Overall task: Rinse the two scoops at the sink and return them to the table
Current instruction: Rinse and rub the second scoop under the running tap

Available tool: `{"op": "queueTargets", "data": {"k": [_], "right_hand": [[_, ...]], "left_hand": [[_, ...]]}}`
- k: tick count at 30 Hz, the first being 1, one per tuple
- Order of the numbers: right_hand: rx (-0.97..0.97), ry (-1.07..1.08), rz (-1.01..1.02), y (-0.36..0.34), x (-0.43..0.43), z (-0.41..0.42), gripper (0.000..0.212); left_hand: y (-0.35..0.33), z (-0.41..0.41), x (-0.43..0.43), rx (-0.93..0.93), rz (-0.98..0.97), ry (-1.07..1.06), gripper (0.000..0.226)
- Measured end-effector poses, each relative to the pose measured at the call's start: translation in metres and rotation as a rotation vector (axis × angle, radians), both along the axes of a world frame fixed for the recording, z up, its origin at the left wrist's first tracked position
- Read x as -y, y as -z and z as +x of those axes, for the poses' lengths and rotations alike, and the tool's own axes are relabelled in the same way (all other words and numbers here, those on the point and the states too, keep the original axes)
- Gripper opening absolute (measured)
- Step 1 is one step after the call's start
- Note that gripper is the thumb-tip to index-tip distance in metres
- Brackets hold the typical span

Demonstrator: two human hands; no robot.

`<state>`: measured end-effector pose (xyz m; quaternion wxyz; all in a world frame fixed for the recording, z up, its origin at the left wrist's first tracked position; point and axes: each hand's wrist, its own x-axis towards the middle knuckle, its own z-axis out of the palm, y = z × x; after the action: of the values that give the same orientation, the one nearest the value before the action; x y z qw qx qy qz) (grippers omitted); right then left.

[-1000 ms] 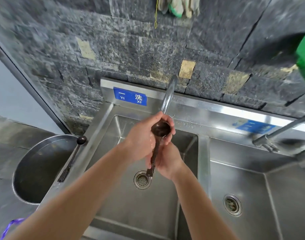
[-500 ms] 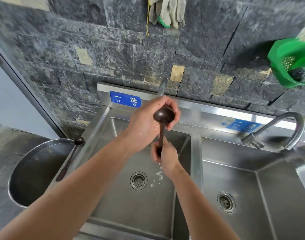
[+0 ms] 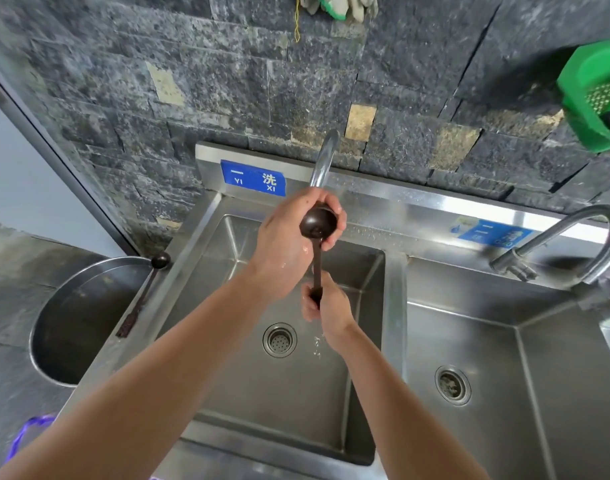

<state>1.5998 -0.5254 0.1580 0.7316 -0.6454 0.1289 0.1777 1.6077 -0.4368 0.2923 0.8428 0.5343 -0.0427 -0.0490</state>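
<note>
Center of frame, just under the spout of the tap [image 3: 326,157]: a dark brown scoop [image 3: 318,221], held upright over the left basin of the steel sink [image 3: 395,306]. Round glossy bowl on top, domed back toward the camera. Thin straight handle running down from it. Wet, with drops in the air below, beside the drain [image 3: 279,340].

Left grip [image 3: 284,244] curled around the bowl, wrapping behind it, fingertips [image 3: 335,233] showing at its right edge. Right grip [image 3: 329,306] closed on the handle's lower end, below the left one and apart from it, a bare stretch of handle between them.

Second scoop [image 3: 141,299] at the left of the frame, same dark colour, bowl at the upper end. Lies along the sink's left rim beside a round metal tub [image 3: 64,323], untouched.

Against a second ago: bowl turned over, hollow side facing the camera then, domed back now. Handle then slanting down toward the drain with both grips bunched together; now upright, grips apart. Against half a second ago: much the same hold, same spot under the tap. Second scoop unmoved throughout.
</note>
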Motion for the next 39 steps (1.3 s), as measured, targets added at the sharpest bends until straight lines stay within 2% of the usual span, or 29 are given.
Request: {"op": "queueTargets", "data": {"k": [4, 8, 9, 11, 13, 14, 16, 19, 21, 23, 25, 27, 29, 35, 39], "right_hand": [[0.114, 0.046, 0.068, -0.023, -0.011, 0.008, 0.038], [0.179, 0.017, 0.115, -0.019, -0.011, 0.005, 0.051], [0.109, 0.005, 0.077, -0.012, -0.009, 0.001, 0.051], [-0.043, -0.045, -0.171, 0.013, 0.002, -0.01, 0.052], [-0.066, -0.121, -0.419, 0.04, 0.017, -0.025, 0.057], [-0.059, -0.129, -0.422, 0.049, 0.023, -0.031, 0.058], [-0.059, -0.152, -0.334, 0.056, 0.03, -0.04, 0.054], [-0.074, -0.119, -0.073, 0.041, 0.026, -0.039, 0.029], [-0.049, -0.156, 0.066, 0.031, 0.024, -0.035, 0.02], [0.027, -0.276, 0.064, 0.021, 0.023, -0.036, 0.019], [0.104, -0.358, -0.041, 0.013, 0.02, -0.04, 0.016], [0.142, -0.348, -0.091, 0.008, 0.016, -0.044, 0.009], [0.15, -0.322, -0.057, 0.009, 0.012, -0.047, 0.01], [0.122, -0.265, -0.058, 0.005, -0.016, -0.05, 0.02], [0.067, -0.259, -0.069, 0.005, -0.03, -0.051, 0.019]], "left_hand": [[0.012, -0.007, 0.009, 0.02, 0.132, -0.08, 0.031], [0.007, -0.004, 0.006, 0.058, 0.167, -0.115, 0.034], [0.003, -0.004, 0.005, 0.053, 0.143, -0.112, 0.034], [-0.006, -0.002, 0.001, 0.051, 0.053, -0.087, 0.033], [-0.014, 0.005, -0.008, 0.102, 0.031, -0.081, 0.03], [-0.015, 0.008, -0.013, 0.119, 0.037, -0.09, 0.029], [-0.009, 0.009, -0.022, 0.072, 0.027, -0.095, 0.027], [0.014, 0.004, -0.023, 0.014, 0.187, -0.148, 0.027], [0.029, 0.001, -0.022, -0.075, 0.135, -0.149, 0.028], [0.038, -0.001, -0.024, -0.149, 0.048, -0.159, 0.026], [0.044, -0.001, -0.029, -0.217, -0.043, -0.155, 0.022], [0.048, -0.003, -0.034, -0.268, -0.097, -0.136, 0.023], [0.053, -0.006, -0.041, -0.302, -0.121, -0.116, 0.025], [0.082, -0.021, -0.076, -0.445, 0.033, -0.119, 0.033], [0.105, -0.033, -0.1, -0.514, 0.191, -0.084, 0.024]]}}
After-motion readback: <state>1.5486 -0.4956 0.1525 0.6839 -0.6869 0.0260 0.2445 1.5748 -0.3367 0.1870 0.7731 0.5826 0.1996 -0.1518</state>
